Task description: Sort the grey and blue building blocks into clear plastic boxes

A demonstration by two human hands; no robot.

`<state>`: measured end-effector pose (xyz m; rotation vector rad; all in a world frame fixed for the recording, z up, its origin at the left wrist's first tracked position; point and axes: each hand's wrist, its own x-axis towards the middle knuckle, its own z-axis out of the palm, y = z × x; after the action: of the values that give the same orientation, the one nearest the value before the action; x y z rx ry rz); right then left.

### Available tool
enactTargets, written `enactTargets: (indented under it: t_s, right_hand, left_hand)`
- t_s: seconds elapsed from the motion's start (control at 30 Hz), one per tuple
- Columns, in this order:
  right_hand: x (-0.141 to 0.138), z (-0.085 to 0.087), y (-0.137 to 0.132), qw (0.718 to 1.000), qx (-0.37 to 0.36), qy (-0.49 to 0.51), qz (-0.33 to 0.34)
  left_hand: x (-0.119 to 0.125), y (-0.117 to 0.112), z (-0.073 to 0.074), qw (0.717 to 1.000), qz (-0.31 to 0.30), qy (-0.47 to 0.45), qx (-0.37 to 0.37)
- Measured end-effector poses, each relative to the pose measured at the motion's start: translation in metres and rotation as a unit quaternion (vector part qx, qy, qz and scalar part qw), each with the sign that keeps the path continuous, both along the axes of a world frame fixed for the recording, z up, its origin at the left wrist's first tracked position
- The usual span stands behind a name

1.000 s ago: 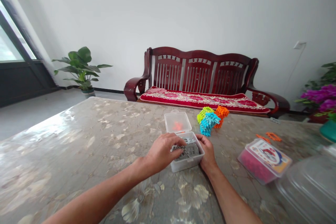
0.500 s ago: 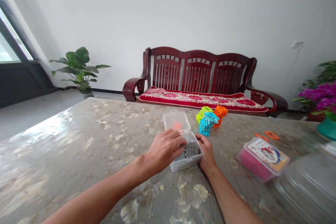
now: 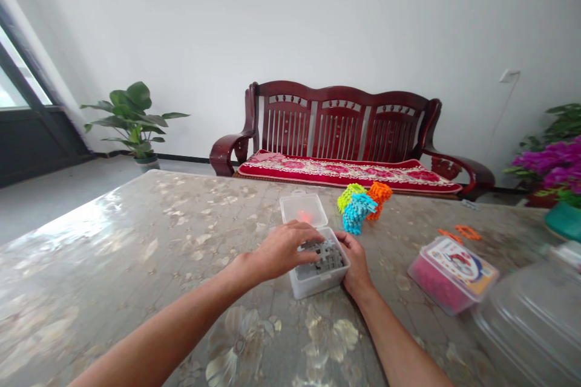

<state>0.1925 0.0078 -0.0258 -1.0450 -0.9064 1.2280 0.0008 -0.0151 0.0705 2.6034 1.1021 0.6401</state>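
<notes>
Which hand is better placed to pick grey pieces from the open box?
Left, probably: left hand rests on the grey plastic pieces in the small clear box; right hand holds its side.

Clear box (image 3: pixel 313 283): colourless, see-through plastic; held grey pieces (image 3: pixel 325 257). Its open lid (image 3: pixel 303 210) showed an orange spot.
Toy cluster (image 3: pixel 358 205): was lime green, sky blue and orange.
Second box (image 3: pixel 449 275): pink contents; lid was printed in white, red, blue and yellow.
Loose pieces (image 3: pixel 458 233): were orange.
Table (image 3: pixel 136 254): beige-grey marbled sheet with pale leaf and flower motifs.
Bench (image 3: pixel 340 127): was dark red wood.
Cushion (image 3: pixel 345 172): crimson, floral, cream-bordered.
Flowers (image 3: pixel 551 166): were purple.
</notes>
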Motion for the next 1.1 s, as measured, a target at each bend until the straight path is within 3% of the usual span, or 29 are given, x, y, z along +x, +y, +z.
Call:
enactTargets:
  t_s: [0.2, 0.43, 0.7, 0.83, 1.1]
  right_hand:
    - [0.000, -0.002, 0.002, 1.000, 0.004, -0.013, -0.001]
    - [-0.001, 0.002, 0.000, 1.000, -0.004, 0.003, 0.013]
    - [-0.003, 0.004, 0.000, 1.000, -0.013, 0.019, 0.019]
    - [-0.001, 0.001, 0.000, 1.000, -0.007, 0.016, 0.026]
    - [0.000, -0.005, 0.003, 1.000, 0.011, -0.019, 0.008]
  left_hand:
    - [0.006, -0.006, -0.001, 0.999, -0.022, 0.024, 0.011]
    - [0.014, -0.006, -0.005, 0.997, 0.056, 0.026, 0.036]
    - [0.012, -0.013, -0.001, 0.997, 0.062, -0.045, 0.010]
    - [0.014, -0.010, -0.001, 0.997, 0.046, -0.053, -0.020]
    - [0.028, 0.005, -0.009, 0.997, 0.059, -0.045, -0.012]
